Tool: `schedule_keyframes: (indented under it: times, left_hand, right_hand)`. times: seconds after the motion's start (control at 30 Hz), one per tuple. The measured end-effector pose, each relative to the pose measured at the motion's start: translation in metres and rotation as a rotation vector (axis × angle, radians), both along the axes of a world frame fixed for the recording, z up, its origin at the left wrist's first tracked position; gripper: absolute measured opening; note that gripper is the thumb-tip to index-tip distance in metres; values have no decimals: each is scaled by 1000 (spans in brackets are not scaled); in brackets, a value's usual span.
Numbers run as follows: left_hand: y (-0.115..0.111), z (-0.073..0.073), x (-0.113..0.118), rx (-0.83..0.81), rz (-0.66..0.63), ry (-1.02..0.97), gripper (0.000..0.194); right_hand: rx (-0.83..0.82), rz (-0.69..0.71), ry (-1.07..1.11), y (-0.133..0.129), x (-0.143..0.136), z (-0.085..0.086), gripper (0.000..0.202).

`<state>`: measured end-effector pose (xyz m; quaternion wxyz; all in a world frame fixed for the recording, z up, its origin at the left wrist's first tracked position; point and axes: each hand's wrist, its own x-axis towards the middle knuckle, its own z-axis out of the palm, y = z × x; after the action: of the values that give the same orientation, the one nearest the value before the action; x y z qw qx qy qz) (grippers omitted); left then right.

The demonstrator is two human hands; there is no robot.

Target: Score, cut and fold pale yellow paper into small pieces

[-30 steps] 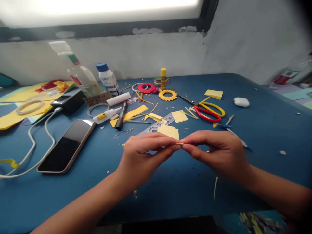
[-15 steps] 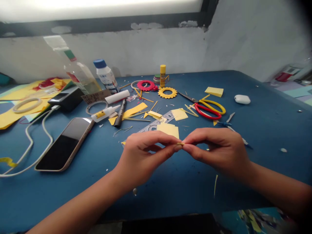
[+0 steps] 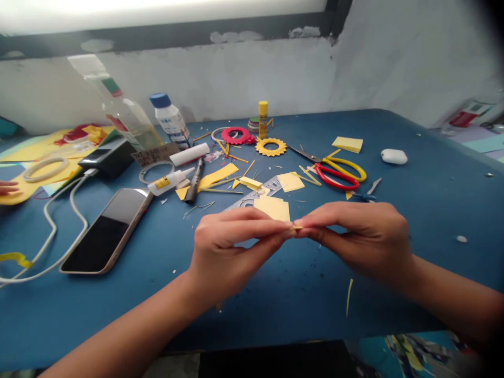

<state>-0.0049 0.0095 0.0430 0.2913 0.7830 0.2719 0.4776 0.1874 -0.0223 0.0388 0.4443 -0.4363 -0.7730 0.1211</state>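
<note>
A small piece of yellow paper [image 3: 298,228] is pinched between the fingertips of both hands, mostly hidden by them. My left hand [image 3: 232,252] holds its left end with thumb and forefinger. On the other end, my right hand [image 3: 364,239] pinches it the same way. Just behind the fingertips lie a stack of pale yellow paper squares [image 3: 273,208] and a clear ruler [image 3: 252,197]. Scissors with red and yellow handles [image 3: 338,173] rest beyond my right hand. Farther back are a yellow toothed paper ring [image 3: 271,147] and a red one [image 3: 235,136].
A phone [image 3: 106,231] and white cable [image 3: 49,220] lie at left. Behind them stand a glass bottle [image 3: 126,113] and a blue-capped bottle [image 3: 171,121]. A glue stick [image 3: 263,119], marker [image 3: 195,181] and white case [image 3: 394,156] are around. Another person's hand [image 3: 8,188] shows at the left edge.
Both hands still pinch the yellow paper, with fingers slightly shifted and my right hand tilted a little. Another person's hand has come into view at the left edge.
</note>
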Motion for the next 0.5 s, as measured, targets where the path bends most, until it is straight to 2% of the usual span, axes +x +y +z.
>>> schedule_keyframes:
  times: [0.1,0.2,0.27,0.4,0.5]
  left_hand:
    - [2,2,-3,-8,35,1,19]
    - [5,2,-7,-109,151,-92,16]
    - [7,2,-9,-198,179,-162,14]
    - [9,-1,-6,-374,54,-215,10]
    - [9,-2,-4,-457,-17,-256,10]
  right_hand:
    - [-41,-61,-7,5,4,-3,8]
    - [-151,-130,83,12,8,-5,5]
    - [-231,-121,163,15,8,-5,5]
    - [-356,5,268,10,4,-1,15]
    - [-368,63,264,4,0,1,18]
